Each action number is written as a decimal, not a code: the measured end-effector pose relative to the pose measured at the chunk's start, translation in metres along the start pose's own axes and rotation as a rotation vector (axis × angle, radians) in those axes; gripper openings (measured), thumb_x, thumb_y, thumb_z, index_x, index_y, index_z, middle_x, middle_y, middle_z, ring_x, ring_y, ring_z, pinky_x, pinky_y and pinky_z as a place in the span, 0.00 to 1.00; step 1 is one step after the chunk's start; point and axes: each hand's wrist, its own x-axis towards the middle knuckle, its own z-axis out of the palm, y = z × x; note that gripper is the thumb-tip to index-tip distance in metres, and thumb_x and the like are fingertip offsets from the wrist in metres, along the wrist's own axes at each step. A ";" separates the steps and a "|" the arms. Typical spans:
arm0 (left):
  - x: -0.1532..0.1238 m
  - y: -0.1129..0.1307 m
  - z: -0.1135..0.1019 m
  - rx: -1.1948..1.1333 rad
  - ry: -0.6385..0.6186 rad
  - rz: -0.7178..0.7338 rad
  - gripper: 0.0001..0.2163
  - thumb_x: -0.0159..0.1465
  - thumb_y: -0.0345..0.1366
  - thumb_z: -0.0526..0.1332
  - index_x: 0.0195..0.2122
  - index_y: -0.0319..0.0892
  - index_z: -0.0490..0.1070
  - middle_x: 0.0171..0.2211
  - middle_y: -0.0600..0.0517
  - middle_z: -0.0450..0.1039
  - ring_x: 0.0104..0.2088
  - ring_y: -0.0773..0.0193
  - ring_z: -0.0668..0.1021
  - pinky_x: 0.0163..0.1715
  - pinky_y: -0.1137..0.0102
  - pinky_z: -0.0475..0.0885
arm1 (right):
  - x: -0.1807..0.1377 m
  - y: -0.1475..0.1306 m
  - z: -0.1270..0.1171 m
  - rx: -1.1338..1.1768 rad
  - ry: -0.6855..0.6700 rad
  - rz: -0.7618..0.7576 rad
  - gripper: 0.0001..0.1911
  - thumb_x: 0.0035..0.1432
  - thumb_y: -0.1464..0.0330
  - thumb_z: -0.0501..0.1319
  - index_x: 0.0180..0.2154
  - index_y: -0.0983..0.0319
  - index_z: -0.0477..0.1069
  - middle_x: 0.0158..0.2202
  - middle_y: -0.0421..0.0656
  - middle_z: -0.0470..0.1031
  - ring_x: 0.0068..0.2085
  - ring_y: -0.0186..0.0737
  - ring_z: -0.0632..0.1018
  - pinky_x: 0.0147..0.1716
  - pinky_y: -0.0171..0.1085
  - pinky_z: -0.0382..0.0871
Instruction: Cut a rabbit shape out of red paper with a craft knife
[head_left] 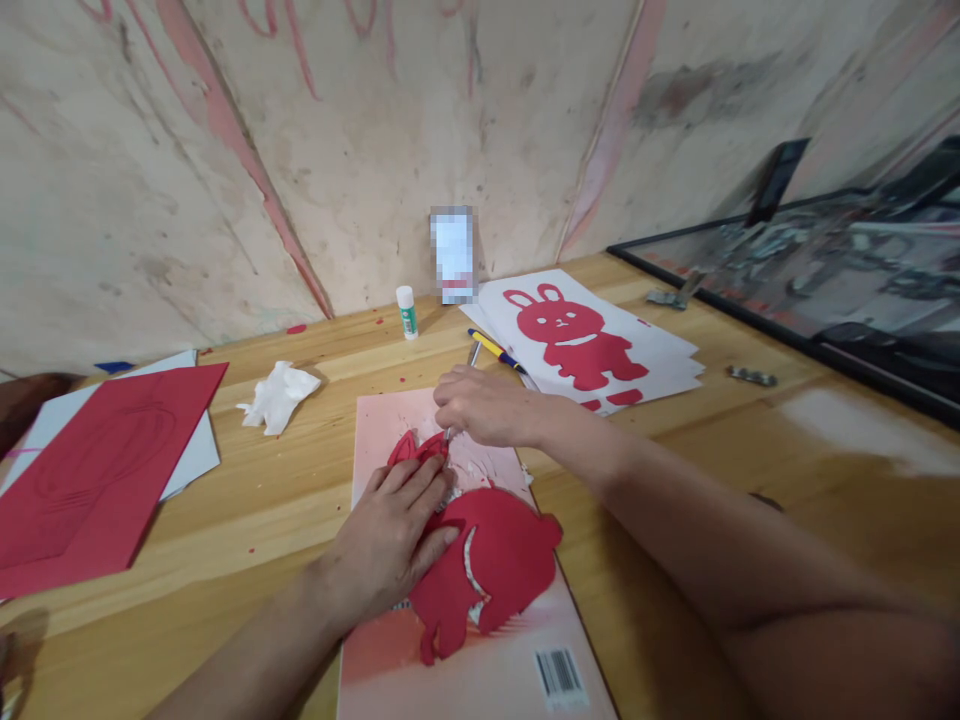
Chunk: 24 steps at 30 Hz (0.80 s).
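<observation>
A red paper rabbit cut-out (495, 570) lies on a pink book cover (465, 680) on the wooden table (675, 560). My left hand (394, 535) lies flat on the cut-out, fingers stretched out and pressing it down near the head. My right hand (480, 405) is closed around a thin craft knife (474, 353), whose tip meets the red paper at the rabbit's ears. The blade tip itself is hidden by my fingers.
A stack of white sheets with a finished red rabbit (577, 345) lies behind, with a yellow-blue pen (495, 351) beside it. A glue stick (406, 312), a crumpled tissue (279, 395), red and white sheets (97, 470) at left, and a framed glass panel (825, 270) at right.
</observation>
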 end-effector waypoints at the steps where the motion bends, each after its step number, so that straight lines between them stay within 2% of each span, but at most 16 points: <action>1: 0.000 0.000 0.000 0.006 -0.004 0.001 0.23 0.68 0.45 0.51 0.61 0.41 0.58 0.62 0.45 0.60 0.59 0.49 0.64 0.52 0.55 0.65 | 0.000 -0.001 -0.002 -0.001 -0.007 0.001 0.11 0.57 0.77 0.54 0.26 0.64 0.72 0.29 0.43 0.70 0.37 0.40 0.66 0.39 0.39 0.55; 19: 0.002 0.001 -0.002 -0.021 -0.011 -0.015 0.23 0.67 0.45 0.52 0.61 0.42 0.59 0.61 0.45 0.62 0.59 0.49 0.64 0.52 0.53 0.65 | 0.001 0.002 0.005 -0.031 0.033 -0.026 0.12 0.56 0.78 0.54 0.26 0.63 0.72 0.29 0.43 0.71 0.37 0.40 0.66 0.38 0.39 0.55; 24: 0.001 0.001 -0.002 -0.032 -0.004 -0.013 0.22 0.67 0.43 0.52 0.60 0.42 0.60 0.61 0.44 0.61 0.58 0.49 0.65 0.52 0.53 0.65 | -0.002 0.006 0.005 -0.004 0.071 -0.015 0.09 0.56 0.74 0.57 0.26 0.63 0.73 0.29 0.43 0.73 0.36 0.40 0.69 0.37 0.39 0.55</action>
